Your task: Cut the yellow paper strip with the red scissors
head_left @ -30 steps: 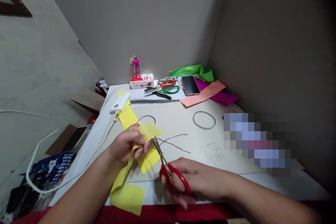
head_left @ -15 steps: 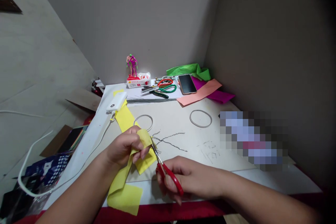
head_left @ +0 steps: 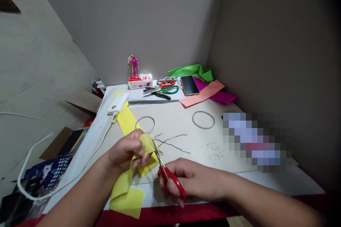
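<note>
Grey wall behind a cluttered tabletop; my red-handled scissors have closed in on a yellow strip.
My left hand's fingers pinch the strip just left of the scissors' tips, while my right hand's wrap the handles. The blades stood spread a second ago and now look nearly together at the strip's edge, so I judge a snip is under way. Beyond the tips lie twisted wires.

1 pr held scissors, 2 wire rings, 1 ph.
</note>
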Action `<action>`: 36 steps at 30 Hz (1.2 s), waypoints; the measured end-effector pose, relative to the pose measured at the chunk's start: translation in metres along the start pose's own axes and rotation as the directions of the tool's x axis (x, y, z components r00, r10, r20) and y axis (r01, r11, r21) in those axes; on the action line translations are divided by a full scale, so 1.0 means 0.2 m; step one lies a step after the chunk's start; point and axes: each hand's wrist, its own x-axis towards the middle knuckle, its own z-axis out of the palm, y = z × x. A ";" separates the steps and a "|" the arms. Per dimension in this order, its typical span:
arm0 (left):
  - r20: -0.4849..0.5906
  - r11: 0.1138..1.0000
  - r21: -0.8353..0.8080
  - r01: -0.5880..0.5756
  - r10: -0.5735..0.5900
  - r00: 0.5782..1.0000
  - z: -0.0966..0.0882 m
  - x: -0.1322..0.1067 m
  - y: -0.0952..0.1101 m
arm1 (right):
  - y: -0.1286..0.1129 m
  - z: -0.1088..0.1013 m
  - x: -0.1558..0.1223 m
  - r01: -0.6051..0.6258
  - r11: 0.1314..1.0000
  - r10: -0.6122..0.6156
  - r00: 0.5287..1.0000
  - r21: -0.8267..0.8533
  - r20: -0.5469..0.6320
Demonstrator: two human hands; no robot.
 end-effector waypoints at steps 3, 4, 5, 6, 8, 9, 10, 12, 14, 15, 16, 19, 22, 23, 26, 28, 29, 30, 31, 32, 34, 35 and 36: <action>0.001 1.000 0.002 0.000 0.000 1.000 0.00 0.01 0.00 | 0.00 0.00 0.00 0.026 1.000 -0.026 1.000 -0.015 0.001; 0.002 1.000 0.004 -0.002 0.002 1.000 0.00 0.01 0.00 | 0.00 0.00 0.00 0.032 0.999 -0.032 0.999 -0.013 0.000; 0.004 1.000 0.008 -0.002 0.002 1.000 0.00 0.01 -0.01 | -0.01 0.00 0.01 0.034 0.999 -0.034 0.999 -0.009 -0.001; 0.006 1.000 0.012 -0.003 0.003 1.000 0.00 0.01 -0.01 | -0.01 0.00 0.01 0.035 0.999 -0.035 0.999 -0.008 -0.004; 0.015 1.000 0.024 0.001 -0.002 1.000 -0.01 0.01 -0.01 | -0.02 0.01 0.00 0.032 0.999 -0.032 0.999 -0.016 -0.010; 0.022 1.000 0.029 0.007 -0.008 1.000 -0.01 0.01 -0.01 | -0.02 0.01 0.00 0.029 0.999 -0.029 0.999 -0.026 -0.013; 0.030 0.999 0.032 0.014 -0.014 0.999 -0.02 0.00 -0.01 | -0.03 0.01 0.00 0.024 0.999 -0.024 1.000 -0.036 -0.016; 0.042 0.999 0.027 0.022 -0.023 0.999 -0.03 0.00 -0.01 | -0.04 0.01 -0.01 0.002 0.999 -0.003 1.000 -0.044 -0.021; 0.041 1.000 0.012 0.013 -0.013 0.999 -0.04 0.00 -0.01 | -0.04 0.02 -0.01 -0.021 0.999 0.020 0.999 -0.045 -0.030; 0.035 1.000 0.004 -0.001 0.001 0.999 -0.04 0.00 -0.01 | -0.04 0.02 -0.01 -0.028 0.999 0.026 0.999 -0.044 -0.034; 0.028 1.000 -0.001 -0.019 0.019 0.999 -0.05 0.00 0.00 | -0.04 0.02 -0.01 -0.030 0.999 0.029 0.999 -0.041 -0.040; 0.017 0.997 -0.002 -0.083 0.083 0.996 -0.06 0.00 0.01 | -0.04 0.01 -0.01 -0.024 1.000 0.024 0.998 -0.012 -0.055; 0.039 0.991 0.007 -0.136 0.135 0.990 -0.07 -0.01 0.04 | -0.05 0.01 -0.01 -0.013 0.999 0.016 0.997 0.039 -0.076; 0.042 0.989 0.004 -0.149 0.149 0.988 -0.08 -0.02 0.04 | -0.05 0.01 -0.01 -0.011 0.998 0.016 0.997 0.055 -0.080; 0.011 0.966 0.092 -0.242 0.242 0.970 -0.11 -0.02 0.05 | -0.05 0.01 -0.01 -0.004 0.995 0.012 0.996 0.096 -0.088; 0.008 0.923 0.212 -0.321 0.327 0.945 -0.13 -0.01 0.06 | -0.05 0.00 -0.02 -0.004 0.994 0.012 0.997 0.107 -0.079; 0.025 0.900 0.260 -0.351 0.357 0.934 -0.13 -0.01 0.06 | -0.05 0.00 -0.02 -0.007 0.994 0.014 0.997 0.110 -0.070; 0.053 0.883 0.285 -0.373 0.375 0.926 -0.13 -0.01 0.06 | -0.05 0.00 -0.02 -0.014 0.994 0.021 0.998 0.112 -0.057; 0.078 0.873 0.288 -0.393 0.388 0.919 -0.12 0.00 0.06 | -0.05 -0.01 -0.02 -0.026 0.994 0.031 0.999 0.109 -0.044; 0.103 0.865 0.286 -0.412 0.400 0.911 -0.11 0.00 0.06 | -0.05 -0.01 -0.03 -0.041 0.993 0.045 0.998 0.108 -0.032; 0.145 0.847 0.285 -0.448 0.424 0.894 -0.09 0.00 0.06 | -0.04 -0.01 -0.03 -0.072 0.991 0.073 0.997 0.114 -0.001; 0.163 0.843 0.289 -0.454 0.425 0.891 -0.08 0.00 0.06 | -0.04 -0.01 -0.03 -0.080 0.989 0.078 0.997 0.126 0.019; 0.179 0.841 0.298 -0.451 0.415 0.892 -0.07 0.00 0.06 | -0.04 -0.01 -0.03 -0.081 0.986 0.076 0.996 0.143 0.043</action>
